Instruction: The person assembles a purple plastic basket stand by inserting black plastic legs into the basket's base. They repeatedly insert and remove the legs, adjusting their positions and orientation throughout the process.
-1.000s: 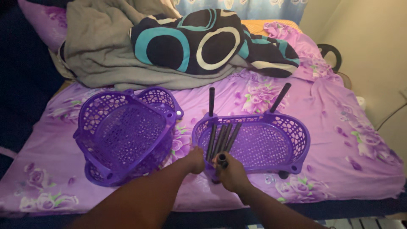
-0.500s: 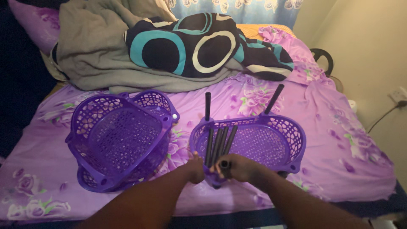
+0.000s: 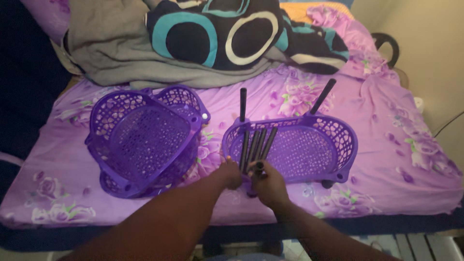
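Two hands: both meet at the near left corner of one purple basket, on the bed.
Left hand [image 3: 231, 173]: it rests against the near rim of the right-hand basket; its fingers are curled at the rim, touching it, but whether they pinch anything cannot be told.
Right hand [image 3: 267, 185]: its fingers are clenched round a black rod [image 3: 259, 168] whose round end shows just above the knuckles.
Right-hand basket [image 3: 338, 145]: a shallow purple plastic tray with lattice walls and a perforated floor, lying flat on the bed sheet, near the front edge of the bed.
Loose rods [image 3: 257, 144]: several black rods lie side by side in the left part of this basket, leaning from the floor up toward the near corner where the hands are.
Standing rods: one black rod [image 3: 243, 104] stands upright at the far left corner of the basket; another [image 3: 323, 96] rises tilted to the right at the far rim.
Stacked baskets [image 3: 145, 137]: purple baskets of the same kind lie nested and tipped on edge, to the left, apart from the hands.
Bed sheet [image 3: 396, 145]: purple with a flower print, covering the mattress.
Grey blanket [image 3: 121, 53]: bunched at the head of the bed.
Dark cloth [image 3: 222, 29]: black with teal and cream rings, lying beside and partly over the blanket.
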